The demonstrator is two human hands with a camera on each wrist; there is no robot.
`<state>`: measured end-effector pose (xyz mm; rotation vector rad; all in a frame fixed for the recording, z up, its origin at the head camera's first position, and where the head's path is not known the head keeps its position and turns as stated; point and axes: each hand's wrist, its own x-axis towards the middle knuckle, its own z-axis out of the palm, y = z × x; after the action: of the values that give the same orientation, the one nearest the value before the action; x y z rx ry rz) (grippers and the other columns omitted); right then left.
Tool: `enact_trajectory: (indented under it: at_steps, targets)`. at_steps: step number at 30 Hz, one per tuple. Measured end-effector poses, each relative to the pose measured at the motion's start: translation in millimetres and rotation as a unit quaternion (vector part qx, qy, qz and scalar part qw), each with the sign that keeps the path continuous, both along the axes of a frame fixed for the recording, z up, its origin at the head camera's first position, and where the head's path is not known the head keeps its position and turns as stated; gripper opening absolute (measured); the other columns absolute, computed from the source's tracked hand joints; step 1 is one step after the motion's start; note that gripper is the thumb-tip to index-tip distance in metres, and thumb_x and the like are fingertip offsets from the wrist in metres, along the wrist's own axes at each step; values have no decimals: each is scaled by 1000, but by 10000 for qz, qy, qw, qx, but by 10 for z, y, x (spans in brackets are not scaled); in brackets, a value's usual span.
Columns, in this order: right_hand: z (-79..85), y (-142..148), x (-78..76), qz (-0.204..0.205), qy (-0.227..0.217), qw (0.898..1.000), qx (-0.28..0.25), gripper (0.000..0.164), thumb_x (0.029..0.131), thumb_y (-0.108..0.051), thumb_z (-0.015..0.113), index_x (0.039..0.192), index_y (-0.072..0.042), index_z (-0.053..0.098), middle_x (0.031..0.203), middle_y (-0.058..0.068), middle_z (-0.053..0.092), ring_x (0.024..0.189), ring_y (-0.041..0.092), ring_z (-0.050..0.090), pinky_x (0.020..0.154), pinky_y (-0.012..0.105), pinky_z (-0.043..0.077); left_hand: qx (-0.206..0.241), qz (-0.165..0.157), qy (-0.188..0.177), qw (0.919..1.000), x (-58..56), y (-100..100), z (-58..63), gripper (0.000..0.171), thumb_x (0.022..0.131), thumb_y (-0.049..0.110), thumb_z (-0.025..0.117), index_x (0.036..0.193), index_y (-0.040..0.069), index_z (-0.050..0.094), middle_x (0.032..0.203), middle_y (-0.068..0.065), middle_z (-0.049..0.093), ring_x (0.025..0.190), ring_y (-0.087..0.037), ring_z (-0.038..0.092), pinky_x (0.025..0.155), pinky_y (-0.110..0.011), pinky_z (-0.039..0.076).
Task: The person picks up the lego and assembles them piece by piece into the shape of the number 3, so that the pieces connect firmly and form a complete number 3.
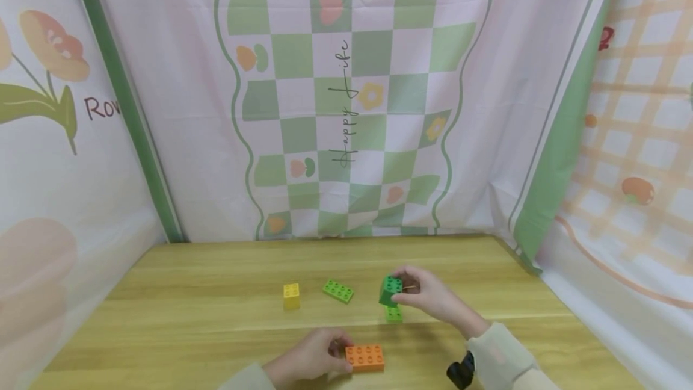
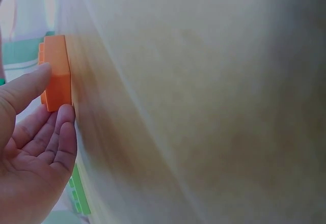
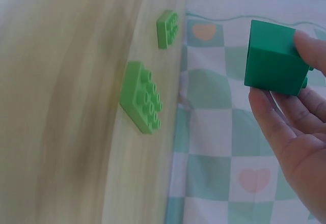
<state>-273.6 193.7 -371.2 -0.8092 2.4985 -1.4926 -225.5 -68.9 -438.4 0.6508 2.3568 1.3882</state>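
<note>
My right hand (image 1: 425,294) pinches a dark green building brick (image 3: 277,58) between thumb and fingers. In the right wrist view this brick is raised off the table, its studs turned to the right. In the head view it overlaps a light green flat brick (image 1: 393,315) that lies on the table. Near the front of the table, my left hand (image 1: 319,354) grips the left end of an orange brick (image 1: 365,358), studs up. The left wrist view shows the thumb on one side of the orange brick (image 2: 57,76) and fingertips at its near end.
Another light green flat brick (image 1: 338,291) lies in the middle of the wooden table (image 1: 216,294). To its left stands a yellow brick (image 1: 291,297). Beside the right sleeve is a black object (image 1: 461,371). Patterned cloth (image 1: 368,95) hangs behind the table and at both sides.
</note>
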Motion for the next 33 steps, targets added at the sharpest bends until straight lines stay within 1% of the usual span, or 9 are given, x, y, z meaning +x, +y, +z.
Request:
enact_trajectory:
  at_steps: [7, 10, 16, 23, 29, 33]
  targets:
    - [-47, -47, 62, 217, -58, 9997, -38, 42, 82, -14, 69, 114, 7, 51, 101, 11, 58, 95, 30, 57, 79, 28, 49, 51, -52, 57, 10000, -8, -2, -4, 24, 76, 6, 73, 99, 7, 65, 82, 6, 59, 70, -9, 52, 62, -24, 44]
    - [-79, -57, 78, 275, -43, 9996, -39, 42, 82, -14, 69, 114, 7, 51, 102, 11, 58, 95, 30, 57, 79, 29, 49, 22, -67, 125, 9999, -8, -4, -12, 24, 76, 6, 73, 99, 8, 65, 81, 6, 58, 69, -8, 52, 61, -23, 44]
    - [-134, -89, 125, 408, -63, 9991, -73, 41, 82, -14, 69, 114, 5, 52, 102, 10, 59, 94, 27, 58, 80, 28, 49, -50, -72, 137, 9999, -12, -6, -13, 24, 76, 7, 73, 99, 9, 65, 81, 7, 58, 70, -8, 52, 62, -23, 44]
    - [-187, -128, 186, 564, -123, 9981, -201, 37, 81, -9, 69, 112, 5, 53, 102, 12, 59, 95, 29, 58, 80, 30, 49, 5, -102, 259, 9996, 5, -9, -14, 24, 76, 8, 73, 98, 9, 65, 81, 7, 58, 70, -7, 52, 62, -23, 44]
    - [-238, -149, 246, 731, -204, 9969, -210, 37, 82, -8, 68, 113, 5, 52, 103, 12, 59, 95, 29, 57, 81, 29, 48, -17, -86, 195, 9998, 7, -8, -4, 23, 77, 8, 73, 98, 9, 65, 81, 7, 58, 70, -7, 52, 62, -23, 45]
    - [-276, -163, 271, 848, -210, 9960, -188, 37, 83, -8, 67, 113, 5, 52, 104, 12, 58, 96, 28, 57, 82, 31, 48, -19, -105, 193, 9998, 3, -11, -7, 23, 77, 8, 73, 98, 9, 65, 81, 7, 58, 70, -7, 52, 62, -23, 44]
